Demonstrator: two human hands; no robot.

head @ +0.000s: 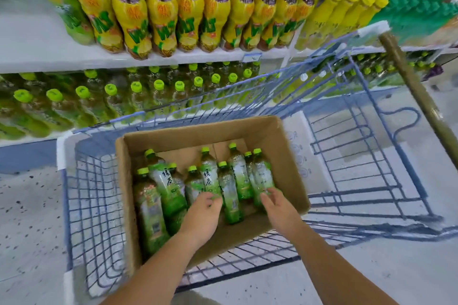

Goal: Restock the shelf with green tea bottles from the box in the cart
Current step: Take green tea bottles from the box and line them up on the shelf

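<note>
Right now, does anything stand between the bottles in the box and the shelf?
Yes. The cart's far wire wall rises between the box and the lower shelf; the bottles must be lifted over it.

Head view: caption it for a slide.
The left hand and right hand reach into the cardboard box of green tea bottles in the blue cart.

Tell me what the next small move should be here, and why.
Probably curl each hand round a bottle and lift it out. The left hand and right hand are both down in the box, touching green tea bottles that lie there, and no firm grip shows yet.
</note>
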